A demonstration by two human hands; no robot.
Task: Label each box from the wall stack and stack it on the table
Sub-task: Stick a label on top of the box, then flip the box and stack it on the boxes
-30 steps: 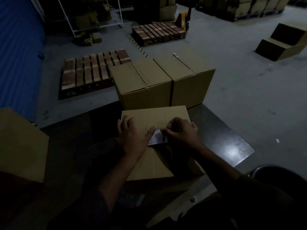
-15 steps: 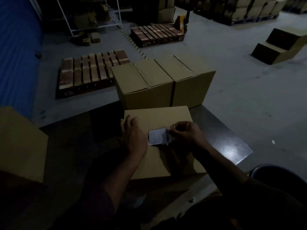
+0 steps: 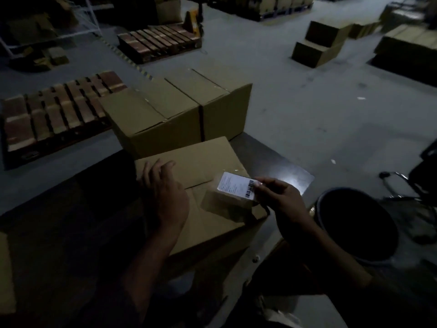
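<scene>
Two hands work over a brown cardboard box [image 3: 203, 185] on the dark table [image 3: 272, 162]. Left hand [image 3: 165, 192] rests flat, fingers relaxed. Right hand [image 3: 279, 197] (the nearer one) pinches a white barcode label [image 3: 236, 187] held just above the box's right edge, long axis running toward the left hand.

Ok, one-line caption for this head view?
Left hand steadies the box while right hand holds a label above it.
</scene>
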